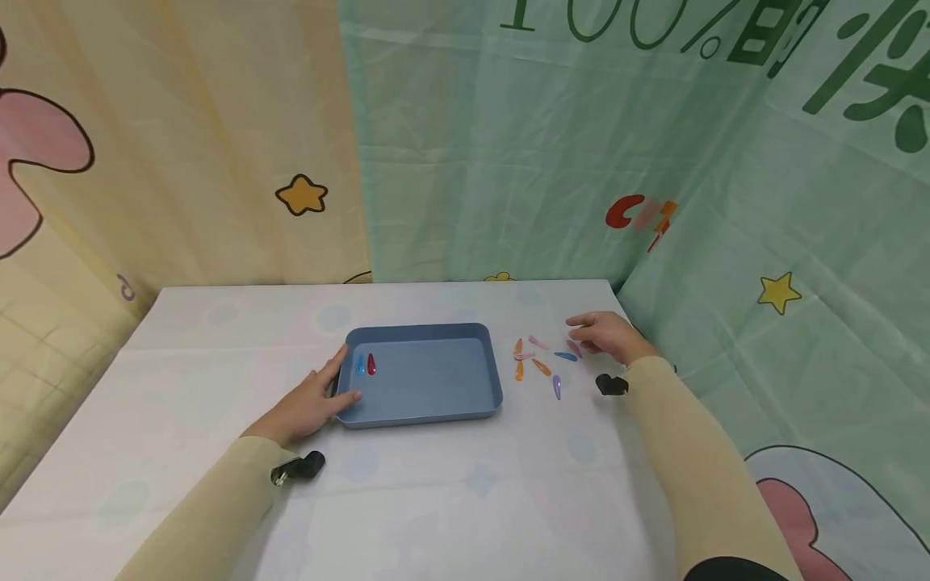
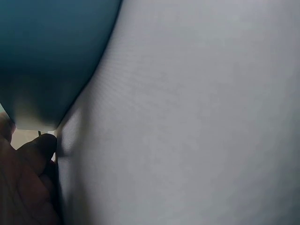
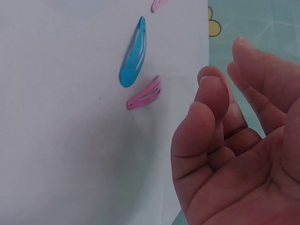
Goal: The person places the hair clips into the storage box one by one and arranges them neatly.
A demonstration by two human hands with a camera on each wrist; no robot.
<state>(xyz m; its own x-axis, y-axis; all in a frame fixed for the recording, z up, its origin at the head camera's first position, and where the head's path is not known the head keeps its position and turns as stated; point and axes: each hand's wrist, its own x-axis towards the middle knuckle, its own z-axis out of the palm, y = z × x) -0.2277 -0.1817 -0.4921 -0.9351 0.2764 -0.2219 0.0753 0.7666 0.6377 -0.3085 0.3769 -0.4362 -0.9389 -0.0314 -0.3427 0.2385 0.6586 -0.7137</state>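
At the left end of a shallow blue-grey tray (image 1: 429, 387), my left hand (image 1: 305, 407) grips the wall, thumb over the rim and fingers along the outside. Inside the tray, a blue snap hair clip (image 1: 360, 365) and a red snap hair clip (image 1: 371, 365) lie side by side. My right hand (image 1: 613, 335) hovers above the table to the right, fingers loosely bent around nothing. Nearest to it are a pink snap hair clip (image 3: 139, 100) and a blue snap hair clip (image 3: 126, 76). The left wrist view shows mostly tray underside and cloth.
Several more clips lie between the tray and my right hand, including an orange clip (image 1: 541, 367) and a purple clip (image 1: 556, 387). A white cloth covers the table (image 1: 450, 500). Printed curtains (image 1: 479, 161) hang behind and at both sides.
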